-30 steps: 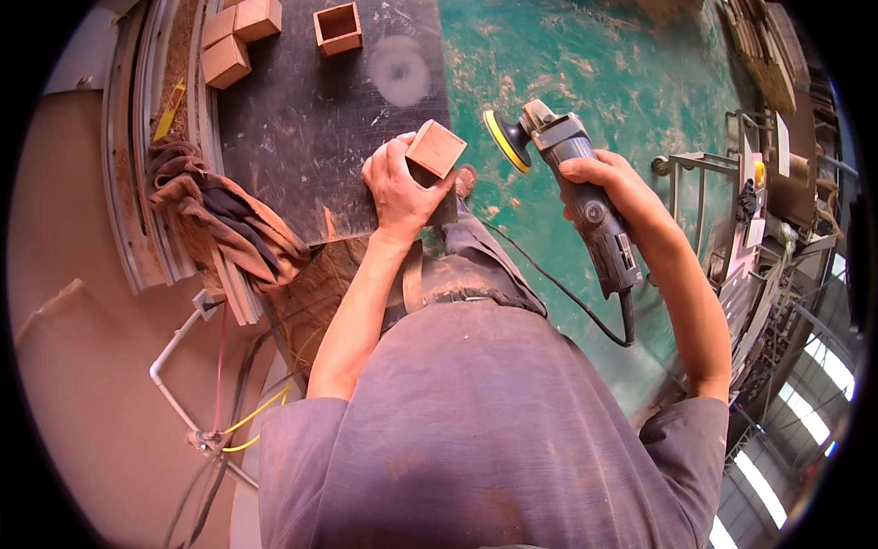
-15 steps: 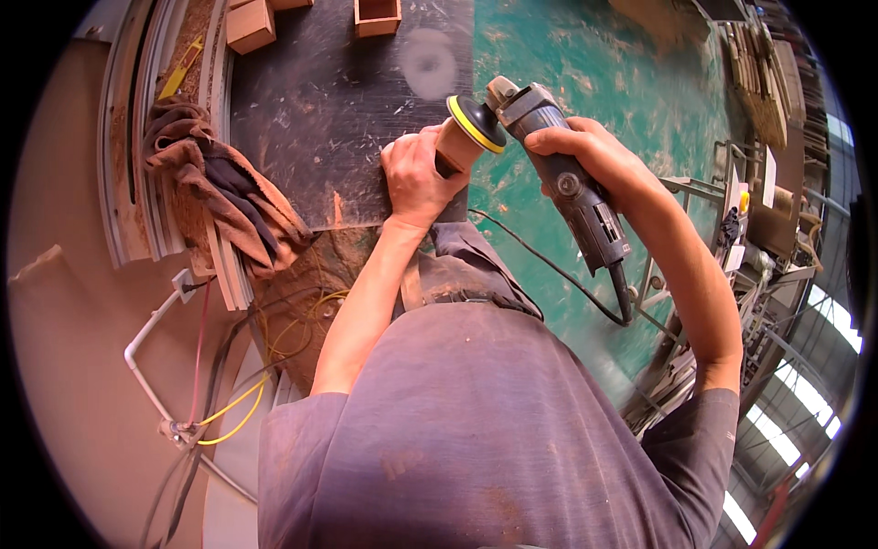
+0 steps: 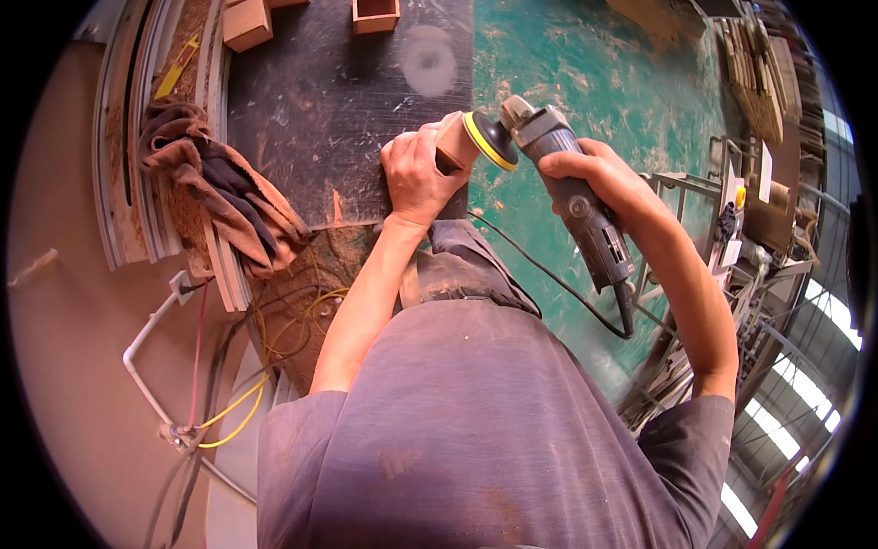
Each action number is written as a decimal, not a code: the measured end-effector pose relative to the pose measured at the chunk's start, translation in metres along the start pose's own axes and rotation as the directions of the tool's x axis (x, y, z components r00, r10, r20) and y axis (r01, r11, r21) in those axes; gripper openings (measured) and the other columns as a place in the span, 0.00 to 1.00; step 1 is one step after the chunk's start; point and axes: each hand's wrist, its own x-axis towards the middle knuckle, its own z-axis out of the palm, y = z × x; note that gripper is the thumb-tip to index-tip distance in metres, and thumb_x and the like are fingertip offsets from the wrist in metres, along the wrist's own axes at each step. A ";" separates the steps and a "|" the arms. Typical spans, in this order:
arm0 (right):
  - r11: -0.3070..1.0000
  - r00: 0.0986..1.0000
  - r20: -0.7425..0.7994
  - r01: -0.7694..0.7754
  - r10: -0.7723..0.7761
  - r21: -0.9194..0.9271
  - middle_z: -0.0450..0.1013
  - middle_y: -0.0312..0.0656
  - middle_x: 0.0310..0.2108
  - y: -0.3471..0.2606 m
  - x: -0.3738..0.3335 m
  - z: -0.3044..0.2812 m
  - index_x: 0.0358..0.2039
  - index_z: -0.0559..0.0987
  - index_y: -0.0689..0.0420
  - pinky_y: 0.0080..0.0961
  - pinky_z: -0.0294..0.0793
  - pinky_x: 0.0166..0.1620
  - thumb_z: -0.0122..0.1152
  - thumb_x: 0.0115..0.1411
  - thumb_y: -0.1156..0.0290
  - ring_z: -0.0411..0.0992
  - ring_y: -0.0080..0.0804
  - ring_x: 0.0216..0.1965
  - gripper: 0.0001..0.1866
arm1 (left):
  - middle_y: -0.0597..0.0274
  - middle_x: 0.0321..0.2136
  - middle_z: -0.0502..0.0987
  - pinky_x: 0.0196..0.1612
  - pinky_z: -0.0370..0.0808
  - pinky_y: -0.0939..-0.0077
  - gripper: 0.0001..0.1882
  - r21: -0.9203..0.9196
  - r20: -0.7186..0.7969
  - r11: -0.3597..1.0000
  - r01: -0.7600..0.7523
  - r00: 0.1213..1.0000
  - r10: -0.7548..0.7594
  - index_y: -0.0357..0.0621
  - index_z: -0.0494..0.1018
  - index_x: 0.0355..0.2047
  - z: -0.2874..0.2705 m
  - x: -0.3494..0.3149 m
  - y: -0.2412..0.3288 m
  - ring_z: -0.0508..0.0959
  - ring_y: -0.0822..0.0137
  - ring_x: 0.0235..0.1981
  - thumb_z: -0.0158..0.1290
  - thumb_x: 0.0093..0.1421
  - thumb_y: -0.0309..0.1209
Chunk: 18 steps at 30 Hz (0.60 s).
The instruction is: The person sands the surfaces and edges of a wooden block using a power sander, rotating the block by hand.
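My left hand [image 3: 416,178] grips a small open wooden box [image 3: 455,139] at the near edge of the dark work board [image 3: 311,137]. In my right hand [image 3: 608,183] is a dark angle grinder [image 3: 585,215], its body slanting down to the right and its cord trailing from the lower end. The grinder's round sanding pad [image 3: 491,141], black with a yellow rim, is tilted against the right side of the box. My left fingers wrap the box's far left side, and part of it is hidden by them.
Two wooden boxes [image 3: 376,15] [image 3: 247,25] stand at the board's far side. A brown cloth [image 3: 215,183] hangs over the rail at left, near a yellow tool [image 3: 177,66]. The grinder's black cord [image 3: 549,267] crosses the green surface [image 3: 594,82]. Racks [image 3: 690,188] line the right.
My right hand and the grinder have shifted slightly right and nearer to me. The sanding pad has slid from the box's far right corner down along its right side.
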 end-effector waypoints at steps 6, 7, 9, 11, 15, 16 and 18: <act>0.993 0.999 -0.013 -0.051 0.053 0.107 0.78 0.45 0.32 0.047 -0.009 -0.016 0.47 0.74 0.62 0.32 0.82 0.29 0.73 0.58 0.51 0.80 0.33 0.26 0.29 | 0.64 0.42 0.82 0.53 0.72 0.57 0.34 -0.003 0.050 1.000 0.013 0.999 -0.013 0.49 0.78 0.50 -0.003 -0.001 0.001 0.81 0.58 0.46 0.78 0.42 0.40; 0.991 0.998 -0.011 -0.068 0.069 0.117 0.78 0.45 0.33 0.055 -0.011 -0.019 0.47 0.74 0.61 0.32 0.82 0.30 0.73 0.59 0.52 0.81 0.33 0.27 0.28 | 0.64 0.42 0.82 0.53 0.72 0.57 0.34 -0.003 0.052 1.000 0.007 0.999 -0.007 0.49 0.78 0.50 -0.004 -0.001 0.001 0.81 0.58 0.46 0.78 0.42 0.40; 0.985 0.996 -0.030 -0.076 0.081 0.153 0.78 0.44 0.33 0.064 -0.017 -0.024 0.47 0.75 0.60 0.32 0.82 0.30 0.73 0.59 0.52 0.81 0.33 0.27 0.27 | 0.56 0.43 0.81 0.55 0.74 0.52 0.35 -0.005 0.041 0.999 0.034 0.999 -0.034 0.45 0.77 0.51 -0.008 0.000 0.001 0.81 0.52 0.48 0.77 0.44 0.39; 0.973 0.991 -0.075 -0.091 0.109 0.214 0.78 0.43 0.33 0.076 -0.024 -0.028 0.47 0.75 0.58 0.32 0.82 0.30 0.72 0.60 0.52 0.81 0.33 0.28 0.26 | 0.51 0.46 0.80 0.57 0.74 0.50 0.35 -0.017 0.040 1.000 -0.011 0.999 0.012 0.42 0.75 0.52 -0.016 0.006 -0.001 0.80 0.48 0.49 0.76 0.45 0.38; 0.958 0.990 -0.112 -0.056 0.091 0.282 0.77 0.44 0.32 0.091 -0.028 -0.040 0.46 0.75 0.62 0.32 0.80 0.30 0.73 0.59 0.51 0.80 0.34 0.28 0.28 | 0.42 0.54 0.75 0.61 0.75 0.48 0.37 -0.091 0.178 0.995 0.034 0.984 -0.018 0.38 0.70 0.57 -0.040 0.025 0.000 0.78 0.39 0.53 0.72 0.48 0.33; 0.956 0.990 -0.109 -0.053 0.088 0.290 0.77 0.44 0.32 0.094 -0.028 -0.041 0.46 0.75 0.62 0.32 0.80 0.30 0.73 0.59 0.51 0.80 0.34 0.28 0.28 | 0.42 0.54 0.75 0.61 0.75 0.49 0.37 -0.052 0.202 0.999 0.002 0.979 0.009 0.39 0.69 0.57 -0.043 0.031 -0.001 0.77 0.39 0.54 0.71 0.48 0.31; 0.948 0.990 -0.118 -0.033 0.074 0.318 0.76 0.44 0.32 0.098 -0.027 -0.043 0.46 0.75 0.61 0.32 0.80 0.30 0.73 0.59 0.51 0.80 0.34 0.28 0.28 | 0.43 0.53 0.75 0.61 0.75 0.49 0.36 0.000 0.219 0.999 -0.041 0.975 0.040 0.39 0.69 0.57 -0.049 0.040 0.002 0.76 0.40 0.56 0.69 0.47 0.29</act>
